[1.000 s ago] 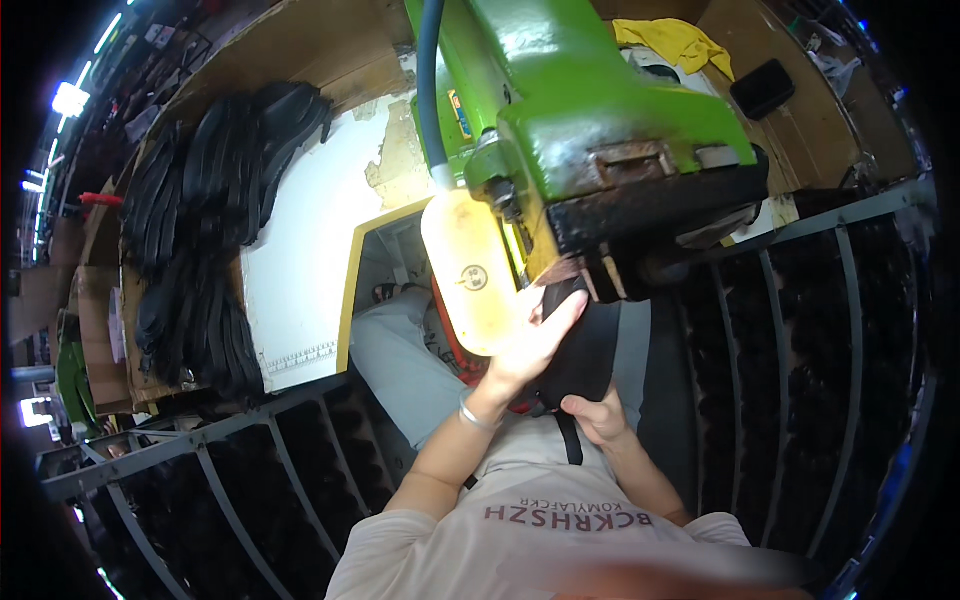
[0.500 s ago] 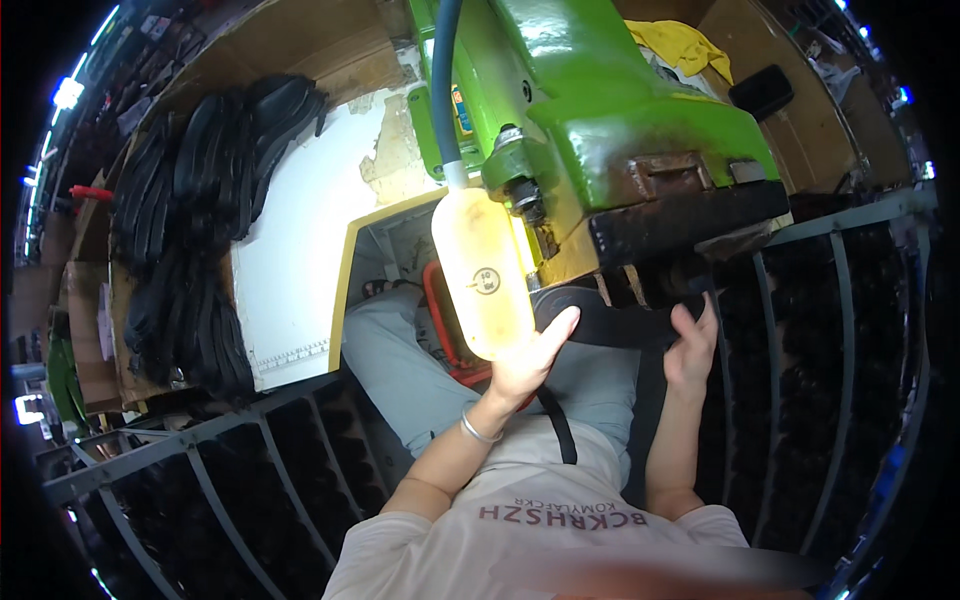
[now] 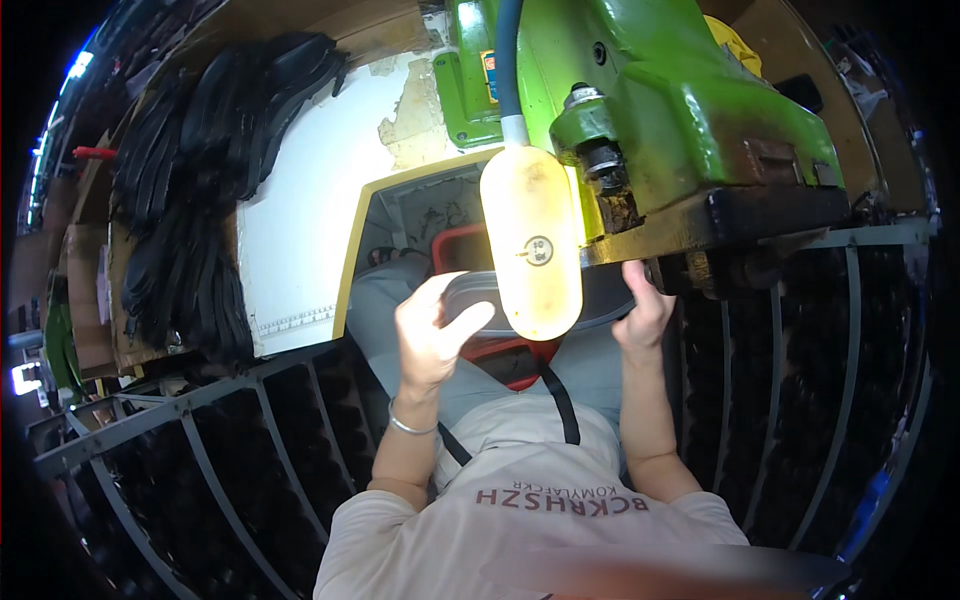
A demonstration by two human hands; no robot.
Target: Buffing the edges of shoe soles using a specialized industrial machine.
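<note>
Holding a black piece [image 3: 604,292], left fingers [image 3: 470,321] gripping one end, right fingers [image 3: 640,287] opposite

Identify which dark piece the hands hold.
The dark piece between the left hand and right hand, partly hidden by the yellow lamp; the dark pieces heaped at left are untouched.

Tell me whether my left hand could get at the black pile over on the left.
Probably yes, once freed: your left hand appears to grip one end of the dark curved piece. Nothing visible seems to block the way over the white tabletop to the black pile.
</note>
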